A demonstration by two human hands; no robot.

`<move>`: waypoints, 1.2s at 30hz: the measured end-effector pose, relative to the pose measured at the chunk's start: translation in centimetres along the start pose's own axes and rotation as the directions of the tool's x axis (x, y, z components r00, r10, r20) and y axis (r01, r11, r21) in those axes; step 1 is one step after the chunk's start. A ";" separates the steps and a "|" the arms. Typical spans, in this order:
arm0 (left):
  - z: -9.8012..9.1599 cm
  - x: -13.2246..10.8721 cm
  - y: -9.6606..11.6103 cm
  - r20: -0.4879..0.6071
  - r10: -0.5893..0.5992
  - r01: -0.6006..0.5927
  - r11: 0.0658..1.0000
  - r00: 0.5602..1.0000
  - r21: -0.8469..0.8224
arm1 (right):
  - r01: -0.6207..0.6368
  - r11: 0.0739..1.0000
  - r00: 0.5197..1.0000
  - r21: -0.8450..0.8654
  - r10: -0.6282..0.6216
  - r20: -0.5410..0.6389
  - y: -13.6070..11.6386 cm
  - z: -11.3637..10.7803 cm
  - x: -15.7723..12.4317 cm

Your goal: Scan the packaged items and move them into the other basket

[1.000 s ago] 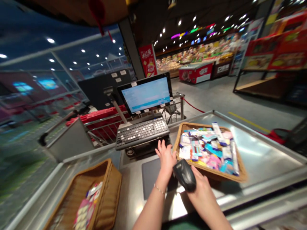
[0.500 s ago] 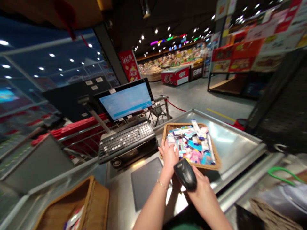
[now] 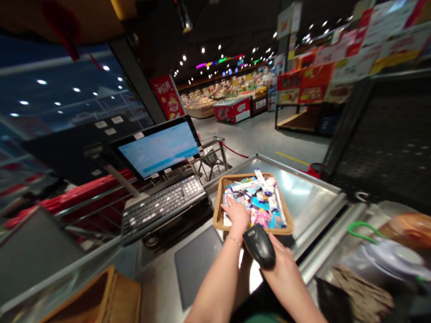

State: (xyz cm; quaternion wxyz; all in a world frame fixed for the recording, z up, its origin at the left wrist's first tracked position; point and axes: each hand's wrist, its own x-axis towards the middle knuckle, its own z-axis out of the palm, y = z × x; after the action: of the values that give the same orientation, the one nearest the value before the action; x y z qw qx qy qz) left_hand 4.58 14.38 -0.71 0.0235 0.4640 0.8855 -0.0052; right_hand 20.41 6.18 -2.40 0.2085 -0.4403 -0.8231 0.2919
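1. the black scanner (image 3: 260,246) is gripped in the right hand (image 3: 284,264), lower centre of the frame.
2. the left hand (image 3: 238,214) is laid, fingers spread, on the packets (image 3: 261,202) in the wicker basket (image 3: 218,202), centre frame; nothing is grasped yet.
3. picking seems in hand; one packet must be pinched singly, its barcode turned to the scanner.

A black scanner (image 3: 260,246) is seen against a silver-grey worktop (image 3: 311,199). A tan woven basket (image 3: 218,211) is filled with packets (image 3: 257,202) in blue, pink and white. A pale blue screen (image 3: 160,149) is shown above a grey keyboard (image 3: 161,207).
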 end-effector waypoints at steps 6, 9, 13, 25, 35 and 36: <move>-0.9 0.9 -1.0 0.144 -0.067 0.083 0.990 0.987 -0.111 | -0.024 0.999 1.000 0.023 0.024 -0.008 0.1 0.0 0.0; -1.2 1.3 -1.6 0.197 -0.058 0.085 0.987 0.979 -0.133 | -0.035 0.999 0.999 0.028 0.035 0.000 0.1 0.0 0.0; -0.7 1.7 -0.7 0.165 -0.053 0.074 0.990 0.985 -0.122 | -0.020 1.000 1.000 0.024 0.020 0.000 -0.1 -0.1 0.2; -0.4 0.4 -2.0 0.197 -0.038 0.057 0.994 0.980 -0.089 | -0.040 0.997 0.999 0.069 0.040 -0.001 -0.4 -0.1 0.4; -0.7 -0.5 -3.3 0.098 -0.070 0.074 0.996 0.993 -0.042 | -0.069 0.995 0.997 0.076 0.067 0.035 -0.8 -0.2 0.1; -0.7 -0.6 -3.5 0.064 -0.057 0.060 0.997 0.996 -0.049 | -0.069 0.995 0.997 0.071 0.066 0.040 -0.8 -0.2 0.1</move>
State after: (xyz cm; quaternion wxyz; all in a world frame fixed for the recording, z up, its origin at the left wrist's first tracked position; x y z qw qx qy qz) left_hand 2.04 11.93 0.01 0.0631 0.4367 0.8974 0.0020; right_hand 20.03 5.94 -1.73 0.1988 -0.4545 -0.8005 0.3364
